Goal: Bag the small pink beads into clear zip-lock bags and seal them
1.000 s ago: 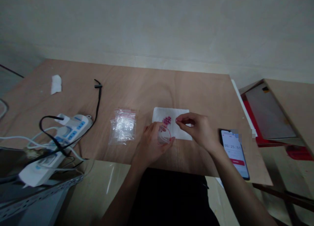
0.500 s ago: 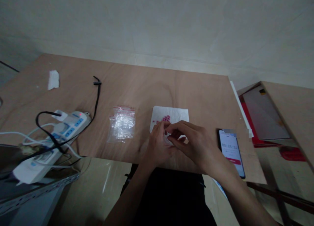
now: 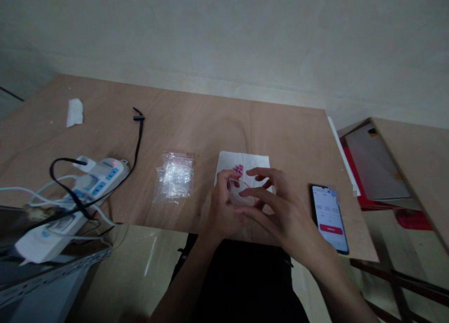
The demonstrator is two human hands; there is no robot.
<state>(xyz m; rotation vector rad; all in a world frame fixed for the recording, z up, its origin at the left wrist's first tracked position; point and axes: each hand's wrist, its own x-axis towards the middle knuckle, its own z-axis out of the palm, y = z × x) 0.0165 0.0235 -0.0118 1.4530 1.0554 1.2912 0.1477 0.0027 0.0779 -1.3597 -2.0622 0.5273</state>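
Left hand (image 3: 224, 211) cups a clear plastic bag (image 3: 241, 199) beside the pink beads (image 3: 238, 168)

You have the bag in your left hand at the near side of the bench (image 3: 199, 122), in front of your dark-clothed lap (image 3: 238, 281). Your left fingers are curled around it, gripping its left side, and its mouth is rounded open, with a thin red line showing along part of the rim. In this view the bag overlaps the near part of a white sheet (image 3: 252, 161). Your right hand (image 3: 286, 211) is at the right of the bag, its fingers spread apart; the index finger and thumb reach leftward across the bag's right side. You cannot tell from here whether they touch it, and no bead can be made out between them.

The beads sit in a small cluster on the sheet, just beyond your left fingertips. Left of your left hand lies a pile of clear bags (image 3: 175, 178) with red-striped tops. To the right of your right forearm, a phone (image 3: 329, 218) lies face up with a timer on its screen. At the near left, a white power strip (image 3: 108, 173) carries plugs and tangled cables; a black cable (image 3: 140, 138) runs from there toward the far side. A white scrap (image 3: 75, 112) lies at the far left.
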